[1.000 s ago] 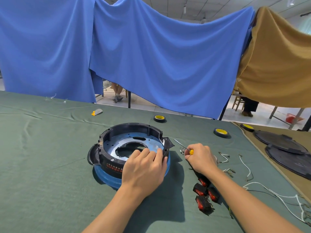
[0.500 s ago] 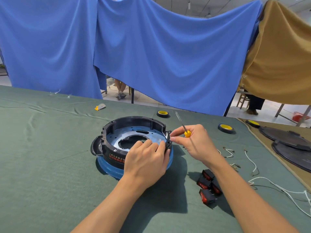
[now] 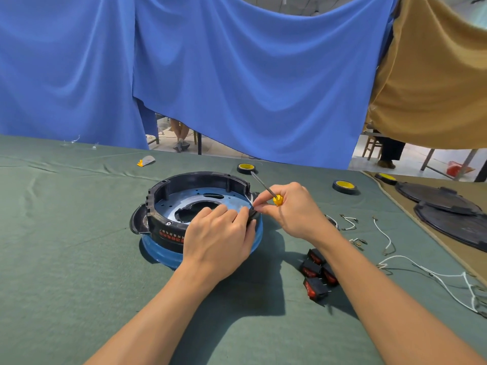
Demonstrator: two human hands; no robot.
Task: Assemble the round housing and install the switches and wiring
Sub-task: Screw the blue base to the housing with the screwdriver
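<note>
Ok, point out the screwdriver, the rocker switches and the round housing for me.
screwdriver [image 3: 263,185], head view, on its metal shaft.
rocker switches [image 3: 315,287], head view, on the nearest switch's body.
round housing [image 3: 200,179], head view, on its far black wall.

round housing [image 3: 168,230]: one, centre
screwdriver [image 3: 277,199]: one
switches [image 3: 315,288]: four, black with red rockers, near right
tape rolls [image 3: 246,168]: three, far right
black lids [image 3: 434,197]: two, right edge
white wires [image 3: 383,235]: at least three; tangle at right too fine to count
small yellow-grey object [image 3: 146,161]: one, far left
hands: two, left hand [image 3: 218,238] and right hand [image 3: 292,209]
</note>
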